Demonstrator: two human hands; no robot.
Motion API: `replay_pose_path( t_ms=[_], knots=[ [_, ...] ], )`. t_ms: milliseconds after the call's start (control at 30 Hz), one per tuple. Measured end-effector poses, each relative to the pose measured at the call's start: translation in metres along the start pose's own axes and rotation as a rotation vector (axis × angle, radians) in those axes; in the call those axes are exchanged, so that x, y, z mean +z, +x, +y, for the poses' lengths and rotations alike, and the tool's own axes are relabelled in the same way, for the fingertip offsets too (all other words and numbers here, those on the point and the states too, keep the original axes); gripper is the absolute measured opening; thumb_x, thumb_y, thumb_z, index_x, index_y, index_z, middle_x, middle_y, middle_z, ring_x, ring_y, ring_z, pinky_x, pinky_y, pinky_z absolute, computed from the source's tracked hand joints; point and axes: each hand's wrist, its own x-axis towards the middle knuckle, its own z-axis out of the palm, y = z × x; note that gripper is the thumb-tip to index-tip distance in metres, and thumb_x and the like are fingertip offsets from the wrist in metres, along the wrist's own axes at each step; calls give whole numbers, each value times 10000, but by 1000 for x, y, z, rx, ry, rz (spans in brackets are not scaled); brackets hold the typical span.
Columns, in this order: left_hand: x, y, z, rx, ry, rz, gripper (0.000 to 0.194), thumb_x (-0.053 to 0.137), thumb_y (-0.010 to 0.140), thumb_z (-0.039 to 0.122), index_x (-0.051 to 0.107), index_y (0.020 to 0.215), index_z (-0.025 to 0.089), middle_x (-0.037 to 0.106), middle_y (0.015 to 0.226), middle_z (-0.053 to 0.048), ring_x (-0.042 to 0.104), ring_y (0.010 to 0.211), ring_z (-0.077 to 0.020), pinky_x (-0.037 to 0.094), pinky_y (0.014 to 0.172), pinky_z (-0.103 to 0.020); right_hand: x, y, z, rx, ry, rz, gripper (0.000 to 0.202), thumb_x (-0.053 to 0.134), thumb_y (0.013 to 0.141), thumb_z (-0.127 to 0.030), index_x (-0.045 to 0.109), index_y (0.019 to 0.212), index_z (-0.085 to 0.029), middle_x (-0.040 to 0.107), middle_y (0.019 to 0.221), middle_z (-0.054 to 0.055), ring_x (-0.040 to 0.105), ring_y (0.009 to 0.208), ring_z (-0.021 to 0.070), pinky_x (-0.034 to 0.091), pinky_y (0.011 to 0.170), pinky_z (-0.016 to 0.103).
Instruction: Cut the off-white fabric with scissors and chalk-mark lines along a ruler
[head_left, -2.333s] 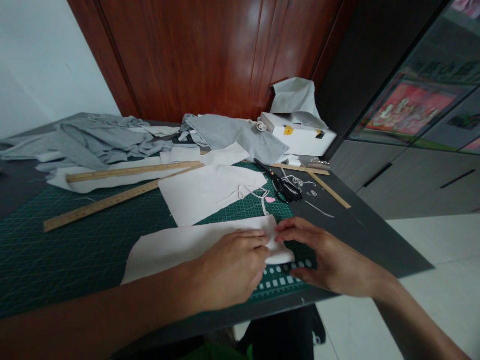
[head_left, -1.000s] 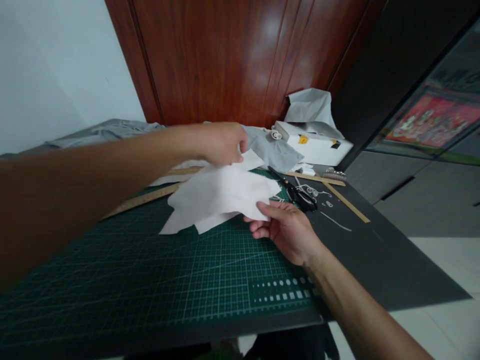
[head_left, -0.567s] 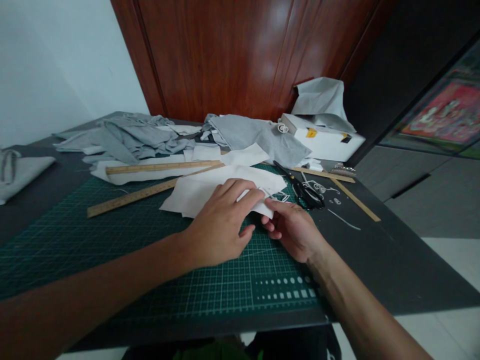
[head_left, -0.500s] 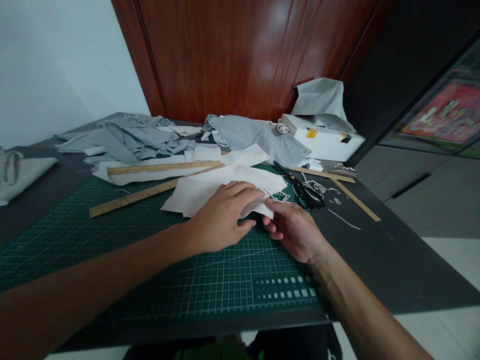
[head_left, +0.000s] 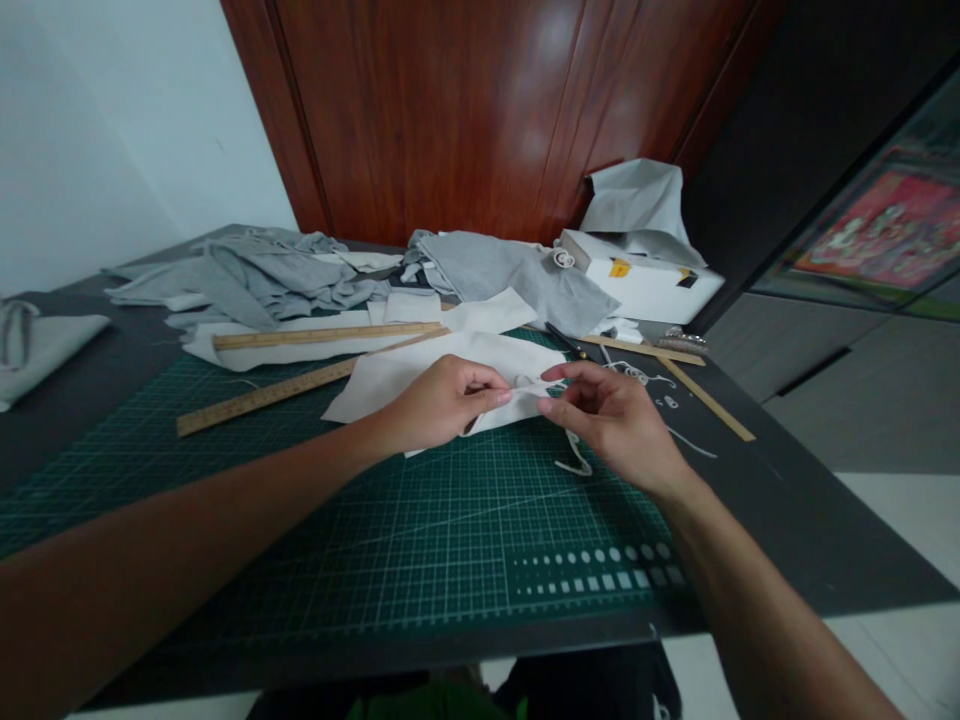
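A white cloth piece [head_left: 390,378] lies on the green cutting mat [head_left: 450,540]. My left hand [head_left: 442,405] pinches a raised fold of it between thumb and forefinger. At the fold's right end, my right hand [head_left: 615,420] has thumb and forefinger curled around the cloth's edge, a small gap showing between the tips. A thin white cord [head_left: 576,458] dangles below the right fingers onto the mat. Behind that hand, black scissors [head_left: 566,341] are mostly hidden.
Wooden rulers [head_left: 262,398] lie left and right of the cloth. Grey fabric [head_left: 262,275] is heaped at the back left, with another grey piece [head_left: 517,275] beside it. A white box [head_left: 645,285] stands back right. Cord scraps [head_left: 630,372] lie right of the scissors.
My left hand has gone from spread over the cloth to pinching its fold. My right hand has shifted right and slightly up, now covering most of the scissors; the cord hangs lower.
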Motion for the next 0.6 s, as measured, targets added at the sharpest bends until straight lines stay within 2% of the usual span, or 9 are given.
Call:
replay_pose_path(
  t_ms=[33,100,167,333,467,533,567,600],
  knots=[
    [-1,1,0,-11,2,-15,294,643,967,401,783,888,154,621,578,32,512,499,-112,356,514,-235,-2,2,-3,-21,-36,-30,359,1047,628,-319,858,910,-206,654,605,-52,452,536,107,282,489,252],
    [-4,4,1,-27,5,-36,301,624,963,404,770,870,158,597,552,35,512,480,-119,361,508,-239,-3,8,-9,-39,-77,-78,263,1031,628,-289,870,809,-183,675,624,-31,459,557,106,289,507,258],
    [-6,5,3,-33,7,-36,299,619,956,405,750,843,162,606,582,29,512,501,-120,371,526,-243,-3,15,-12,-33,-80,-99,215,1001,663,-321,854,722,-175,654,586,-28,435,537,97,263,496,256],
    [-9,9,7,-18,35,19,253,626,945,377,736,859,165,672,733,5,549,647,-132,396,626,-258,-2,28,-12,27,-7,-110,297,958,658,-436,811,655,-178,523,455,-58,336,439,77,153,444,252],
    [-12,15,7,7,74,61,237,603,962,364,712,870,175,664,728,2,561,657,-143,392,624,-271,2,35,-16,19,44,-96,263,941,647,-391,791,644,-175,480,441,-79,310,412,61,162,420,248],
    [-14,13,11,35,88,104,128,663,903,308,684,912,182,689,805,-11,589,713,-155,420,644,-277,4,40,-23,-7,59,-78,233,918,686,-348,761,632,-185,463,422,-90,306,388,55,170,398,245],
    [-13,10,16,64,110,165,135,707,844,252,671,955,184,704,887,-24,604,777,-163,444,686,-283,6,44,-27,-21,65,-67,219,904,714,-323,746,639,-190,467,412,-93,307,371,53,165,386,241],
    [-12,6,22,112,153,256,230,735,782,192,660,1000,185,704,958,-31,604,836,-168,460,738,-292,8,47,-32,-34,71,-55,204,885,749,-297,733,657,-196,484,408,-91,313,354,52,157,373,237]
  ],
)
